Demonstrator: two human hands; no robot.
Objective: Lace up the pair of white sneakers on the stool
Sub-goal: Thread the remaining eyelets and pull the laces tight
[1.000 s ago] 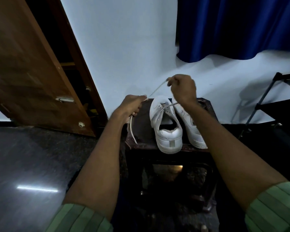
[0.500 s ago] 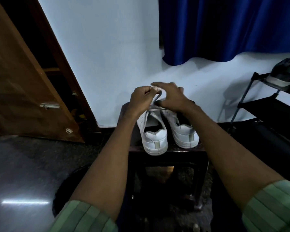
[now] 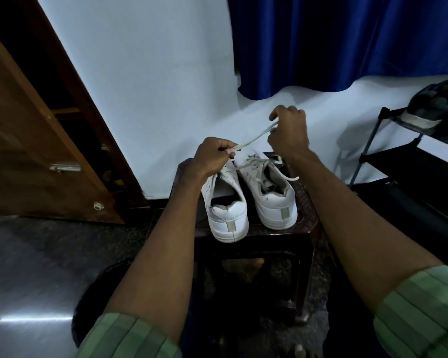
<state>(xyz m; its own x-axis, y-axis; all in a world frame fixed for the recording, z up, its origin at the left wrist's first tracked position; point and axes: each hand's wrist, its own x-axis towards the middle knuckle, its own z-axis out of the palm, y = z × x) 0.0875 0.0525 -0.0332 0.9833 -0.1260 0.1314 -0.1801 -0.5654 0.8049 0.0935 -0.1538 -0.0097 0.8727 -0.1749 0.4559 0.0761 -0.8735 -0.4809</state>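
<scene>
Two white sneakers stand side by side, heels toward me, on a dark stool (image 3: 305, 223). The left sneaker (image 3: 226, 210) has its tongue area under my left hand (image 3: 214, 156), which pinches a white lace (image 3: 254, 139) just above the shoe. That lace runs taut up and to the right into my right hand (image 3: 289, 134), whose curled fingers pinch its other part. The right sneaker (image 3: 269, 195) carries laces across its eyelets, with a loose end trailing off its right side.
A brown wooden door (image 3: 36, 140) stands open at the left. A blue curtain (image 3: 347, 40) hangs on the white wall behind. A black shoe rack (image 3: 409, 156) with a dark shoe (image 3: 435, 107) is at the right. Dark polished floor lies at the lower left.
My hands were together over the left sneaker half a second ago. The right hand has since risen up and to the right, drawing the lace taut.
</scene>
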